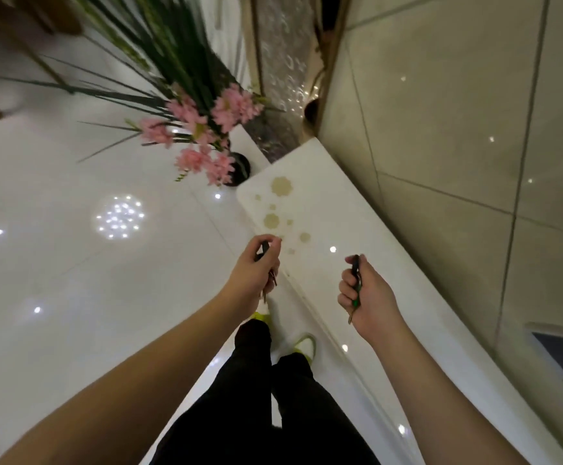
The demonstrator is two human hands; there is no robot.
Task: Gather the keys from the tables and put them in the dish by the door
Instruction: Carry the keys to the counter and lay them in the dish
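At the upper left of the frame the glossy floor (55,263) reflects ceiling lights, and a plant with pink flowers (199,135) stands in a dark pot (240,167) near the far end of a white counter (357,229), which runs along the tiled wall (458,129) on the right. Some beige flower-shaped marks are on the counter top. No dish is visible in this view, so it seems that the person walks with the keys toward it.

Left of centre, the left hand (256,273) is curled, its fingertips pinching a dark key fob, and a bunch of keys (271,280) hangs below the palm. This hand is just over the near edge of the counter. Probably the keys hang freely because the hand holds only the fob, which is enough for carrying.

Below, between the two arms, the black trousers and the shoes (303,345) with yellow-green trim are seen on the floor.

Right of centre, the right hand (364,297) is closed as a fist around a second set of keys (356,280): a dark part sticks out above the fingers, something green shows between them, and a small end comes out under the hand. It is above the counter without touching it. Both hands look full, so the gathering seems finished and the putting down is not yet done.
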